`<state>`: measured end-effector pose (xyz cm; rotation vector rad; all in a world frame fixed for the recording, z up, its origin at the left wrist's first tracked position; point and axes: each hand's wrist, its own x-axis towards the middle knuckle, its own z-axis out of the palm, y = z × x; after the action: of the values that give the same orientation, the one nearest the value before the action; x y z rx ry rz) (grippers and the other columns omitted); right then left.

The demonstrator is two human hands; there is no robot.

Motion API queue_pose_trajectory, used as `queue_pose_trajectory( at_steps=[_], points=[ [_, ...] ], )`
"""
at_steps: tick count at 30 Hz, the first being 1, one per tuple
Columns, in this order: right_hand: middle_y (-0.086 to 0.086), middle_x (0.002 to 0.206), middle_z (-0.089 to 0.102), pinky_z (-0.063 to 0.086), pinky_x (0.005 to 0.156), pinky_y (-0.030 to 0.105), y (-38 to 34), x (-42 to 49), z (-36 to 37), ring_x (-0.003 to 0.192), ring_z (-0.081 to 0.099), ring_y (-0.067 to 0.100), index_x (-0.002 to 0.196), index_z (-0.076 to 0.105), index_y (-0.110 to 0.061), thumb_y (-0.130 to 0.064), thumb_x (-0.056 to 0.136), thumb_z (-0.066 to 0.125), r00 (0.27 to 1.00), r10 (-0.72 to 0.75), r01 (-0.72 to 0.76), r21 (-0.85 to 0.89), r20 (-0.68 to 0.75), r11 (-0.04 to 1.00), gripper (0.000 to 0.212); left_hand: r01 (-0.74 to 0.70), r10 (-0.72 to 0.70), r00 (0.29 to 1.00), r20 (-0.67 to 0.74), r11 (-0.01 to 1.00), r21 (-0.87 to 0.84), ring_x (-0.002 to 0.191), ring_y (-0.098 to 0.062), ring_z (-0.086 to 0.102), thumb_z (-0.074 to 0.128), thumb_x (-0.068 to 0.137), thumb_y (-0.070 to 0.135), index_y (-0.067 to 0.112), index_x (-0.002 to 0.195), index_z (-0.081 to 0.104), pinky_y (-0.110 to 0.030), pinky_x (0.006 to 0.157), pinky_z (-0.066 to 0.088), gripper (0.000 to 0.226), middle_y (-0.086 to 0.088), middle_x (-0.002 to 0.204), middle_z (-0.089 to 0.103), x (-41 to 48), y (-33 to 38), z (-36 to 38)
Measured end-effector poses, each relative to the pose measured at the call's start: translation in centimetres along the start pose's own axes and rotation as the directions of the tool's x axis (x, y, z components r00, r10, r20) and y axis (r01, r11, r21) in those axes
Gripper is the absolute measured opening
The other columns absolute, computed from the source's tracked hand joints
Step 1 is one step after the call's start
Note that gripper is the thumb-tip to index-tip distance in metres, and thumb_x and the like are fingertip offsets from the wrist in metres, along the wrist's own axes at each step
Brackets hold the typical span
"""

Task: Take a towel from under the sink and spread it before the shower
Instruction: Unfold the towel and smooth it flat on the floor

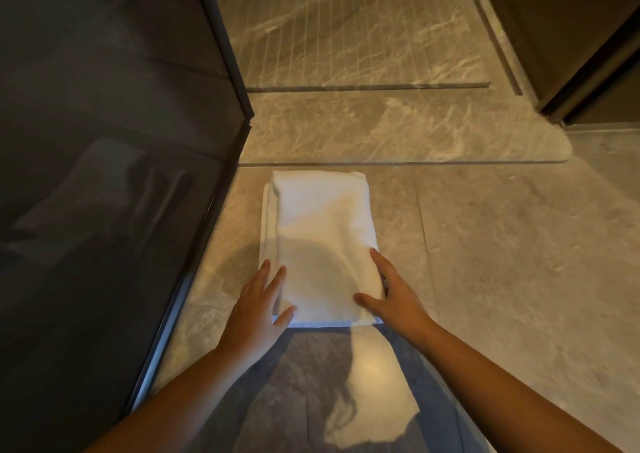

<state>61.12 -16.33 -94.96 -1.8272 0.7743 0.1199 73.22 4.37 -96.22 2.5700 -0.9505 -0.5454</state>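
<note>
A folded white towel lies flat on the stone floor just before the raised shower threshold. My left hand rests at the towel's near left corner, fingers straight along its edge and thumb on top. At the near right corner, my right hand touches it the same way, fingers stretched along the right edge and thumb lying on the cloth. Neither hand curls round the fabric.
A dark glass shower panel with a metal frame runs along the left. Beyond the threshold lies the grooved shower floor. A dark door or cabinet stands at the upper right. Marble floor tiles stretch to the right.
</note>
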Motion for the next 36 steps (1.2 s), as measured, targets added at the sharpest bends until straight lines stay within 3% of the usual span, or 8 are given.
queue_pose_trajectory(
  at_steps=[9, 12, 14, 18, 21, 27, 32, 36],
  points=[
    [0.009, 0.14, 0.038, 0.031, 0.105, 0.032, -2.0, -0.2, 0.3, 0.13, 0.033, 0.025, 0.139, 0.031, -0.016, -0.024, 0.08, 0.069, 0.975, -0.095, 0.062, -0.168, -0.201, 0.984, 0.07, 0.176, -0.219, 0.972, -0.079, 0.915, -0.364, 0.121, -0.023, 0.049, 0.065, 0.083, 0.021, 0.015, 0.138, 0.032, -0.034, 0.093, 0.047, 0.065, -0.008, 0.137, 0.044, 0.1, 0.3, -1.2],
    [0.008, 0.137, 0.041, 0.031, 0.105, 0.027, -3.5, -0.3, 1.6, 0.128, 0.037, 0.022, 0.135, 0.038, -0.015, -0.024, 0.081, 0.067, 0.963, -0.193, 0.15, -0.22, -0.19, 0.964, 0.062, 0.256, -0.32, 0.947, -0.017, 0.786, -0.563, 0.104, -0.017, 0.057, 0.066, 0.083, 0.014, 0.014, 0.134, 0.038, -0.03, 0.081, 0.051, 0.059, -0.003, 0.119, 0.056, 0.4, 0.1, -1.7],
    [0.007, 0.133, 0.045, 0.034, 0.104, 0.027, -4.2, -0.4, 2.4, 0.124, 0.042, 0.021, 0.132, 0.042, -0.016, -0.022, 0.081, 0.067, 0.957, -0.236, 0.198, -0.217, -0.168, 0.956, 0.058, 0.354, -0.423, 0.901, 0.093, 0.597, -0.72, 0.095, -0.015, 0.061, 0.064, 0.084, 0.01, 0.012, 0.129, 0.045, -0.026, 0.073, 0.051, 0.049, -0.002, 0.112, 0.061, 0.7, 0.0, -2.1],
    [0.005, 0.129, 0.05, 0.043, 0.091, 0.021, -5.4, -0.4, 4.1, 0.105, 0.049, 0.01, 0.131, 0.042, -0.018, -0.02, 0.082, 0.066, 0.982, -0.186, 0.182, -0.078, -0.041, 0.98, 0.055, 0.416, -0.466, 0.865, 0.189, 0.452, -0.789, 0.068, -0.001, 0.065, 0.059, 0.084, 0.006, 0.03, 0.08, 0.064, -0.012, 0.051, 0.047, 0.025, 0.014, 0.073, 0.069, 0.8, -0.2, -2.4],
    [0.005, 0.127, 0.051, 0.041, 0.085, 0.019, -5.6, -0.4, 5.4, 0.099, 0.049, 0.008, 0.131, 0.042, -0.018, -0.022, 0.082, 0.066, 0.988, -0.145, 0.147, -0.023, 0.045, 0.989, 0.055, 0.462, -0.453, 0.85, 0.267, 0.399, -0.792, 0.08, -0.012, 0.062, 0.057, 0.085, 0.003, 0.029, 0.074, 0.064, -0.024, 0.067, 0.052, 0.029, 0.005, 0.082, 0.067, 0.5, 0.3, -2.7],
    [0.001, 0.122, 0.054, 0.042, 0.085, 0.018, -5.9, -0.5, 6.6, 0.098, 0.052, 0.008, 0.127, 0.046, -0.026, -0.03, 0.079, 0.069, 0.983, -0.154, 0.153, 0.019, 0.096, 0.988, 0.053, 0.441, -0.363, 0.873, 0.325, 0.303, -0.845, 0.097, -0.03, 0.063, 0.061, 0.083, 0.003, 0.015, 0.094, 0.067, -0.041, 0.087, 0.05, 0.017, -0.015, 0.104, 0.067, 0.3, 1.4, -4.3],
    [-0.009, 0.11, 0.055, 0.047, 0.074, 0.009, -6.3, -0.5, 6.7, 0.09, 0.056, 0.001, 0.114, 0.05, -0.038, -0.037, 0.077, 0.07, 0.986, -0.166, 0.166, 0.053, 0.001, 0.985, 0.042, 0.375, -0.243, 0.919, 0.309, 0.307, -0.875, 0.1, -0.025, 0.062, 0.064, 0.082, 0.009, 0.013, 0.099, 0.068, -0.033, 0.084, 0.05, 0.018, -0.011, 0.105, 0.068, 0.0, 2.7, -5.0],
    [-0.005, 0.109, 0.058, 0.043, 0.064, -0.001, -6.2, -0.5, 6.2, 0.087, 0.055, -0.002, 0.106, 0.049, -0.041, -0.026, 0.078, 0.07, 0.985, -0.17, 0.173, 0.114, -0.034, 0.978, 0.038, 0.354, -0.181, 0.933, 0.309, 0.324, -0.878, 0.109, -0.024, 0.059, 0.058, 0.087, 0.023, 0.013, 0.108, 0.064, -0.042, 0.098, 0.045, 0.025, -0.01, 0.114, 0.066, -0.2, 3.3, -5.3]
  ],
)
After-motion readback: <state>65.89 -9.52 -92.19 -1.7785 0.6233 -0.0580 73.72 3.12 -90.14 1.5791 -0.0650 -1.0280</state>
